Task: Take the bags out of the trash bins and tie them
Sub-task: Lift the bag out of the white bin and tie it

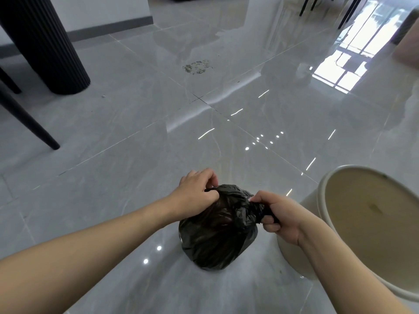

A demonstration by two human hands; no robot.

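**On the floor, a black bag halfway to its knot**

On the glossy grey tiled floor (pixel 136 137), just left of the cream trash bin (pixel 371 223), sits a black trash bag (pixel 217 236). It is already out of the bin, whose inside shows bare with no liner. The bag is round and full at the bottom and gathered at the top.

Both hands are clamped on the bag's loose upper film. The left hand (pixel 197 196) pinches a strip of plastic at the top left of the bundle, fingers curled over it. The right hand (pixel 281 218) grips a twisted tail of plastic drawn out to the right, fist closed round it. The two hands are apart, with the bag's crown between them.

The film looks thin, soft and slick, so it will crumple and stretch rather than hold a shape, and could tear if pulled hard against the load. The contents seem modest in weight, judging by how the bag slumps. The best hold is where the hands are: on the two gathered tails near the neck, close to the bundle, so the knot cinches tight.

A dark fluted table base (pixel 45 46) stands far left.
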